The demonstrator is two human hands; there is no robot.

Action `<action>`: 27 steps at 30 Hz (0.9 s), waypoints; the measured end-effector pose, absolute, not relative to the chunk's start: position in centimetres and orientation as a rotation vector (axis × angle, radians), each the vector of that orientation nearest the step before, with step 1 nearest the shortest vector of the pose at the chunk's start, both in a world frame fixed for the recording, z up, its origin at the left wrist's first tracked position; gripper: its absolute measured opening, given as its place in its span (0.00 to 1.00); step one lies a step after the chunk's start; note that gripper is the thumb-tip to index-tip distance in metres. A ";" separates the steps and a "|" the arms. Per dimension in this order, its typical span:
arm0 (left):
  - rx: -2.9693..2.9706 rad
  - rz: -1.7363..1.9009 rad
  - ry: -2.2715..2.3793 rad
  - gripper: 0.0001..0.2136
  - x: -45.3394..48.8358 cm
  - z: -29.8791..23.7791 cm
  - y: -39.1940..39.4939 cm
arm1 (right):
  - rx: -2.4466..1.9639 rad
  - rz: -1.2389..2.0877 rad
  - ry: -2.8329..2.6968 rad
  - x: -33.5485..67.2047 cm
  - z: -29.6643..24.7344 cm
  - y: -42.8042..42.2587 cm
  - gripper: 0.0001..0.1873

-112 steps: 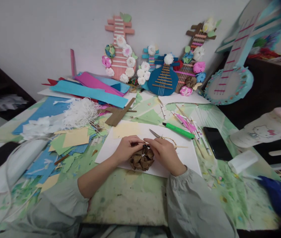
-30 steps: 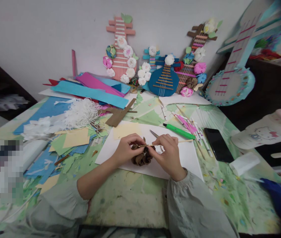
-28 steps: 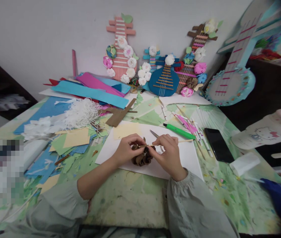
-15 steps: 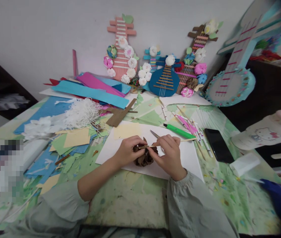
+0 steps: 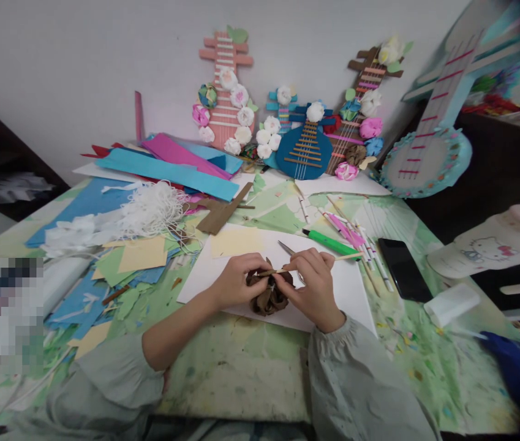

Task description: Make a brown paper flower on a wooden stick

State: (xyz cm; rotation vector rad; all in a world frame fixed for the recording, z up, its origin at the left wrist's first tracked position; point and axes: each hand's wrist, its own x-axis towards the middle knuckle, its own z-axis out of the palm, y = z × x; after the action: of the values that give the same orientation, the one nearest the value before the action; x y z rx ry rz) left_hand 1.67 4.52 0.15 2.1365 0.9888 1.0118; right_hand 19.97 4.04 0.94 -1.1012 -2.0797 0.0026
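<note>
A brown paper flower [image 5: 269, 296] sits between my two hands over a white sheet [image 5: 204, 277] near the table's front. My left hand [image 5: 237, 279] is closed around the flower's left side. My right hand [image 5: 312, 285] pinches a thin wooden stick [image 5: 343, 257] and lays it across the top of the flower, with a brown petal curled over the stick's left end. Small scissors [image 5: 286, 247] lie just behind my right hand, partly hidden by it.
A green craft knife [image 5: 329, 243], pink and white sticks [image 5: 356, 236] and a black phone [image 5: 402, 263] lie to the right. White string [image 5: 152, 209] and coloured paper [image 5: 163, 170] cover the left. Paper instruments with flowers [image 5: 305, 144] lean on the wall.
Since 3.7 s ago my right hand has picked up the wooden stick and laid it across the flower. Over the last second both hands keep rolling a petal around it.
</note>
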 end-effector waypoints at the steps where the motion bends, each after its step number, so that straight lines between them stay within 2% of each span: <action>1: 2.134 1.009 0.975 0.06 1.6 0.2 4.5 | -1.098 0.001 -2.082 20.0 0.9 4.1 0.08; 8: 2.072 1.003 0.949 0.09 1.6 0.1 4.9 | -1.054 -0.022 -2.153 20.7 1.0 4.4 0.07; 20: 2.237 1.113 1.103 0.07 2.0 -0.8 4.7 | -1.210 -0.016 -2.218 21.0 0.5 5.1 0.12; 27: 2.206 1.013 1.130 0.05 1.9 -0.6 4.8 | -1.211 -0.030 -2.217 21.0 0.7 5.0 0.13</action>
State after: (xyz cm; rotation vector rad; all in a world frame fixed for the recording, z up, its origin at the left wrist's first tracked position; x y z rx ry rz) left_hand 1.89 4.77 -0.55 2.2063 1.1299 1.0133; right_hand 20.96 4.99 0.74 -1.2115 -2.2168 -0.0296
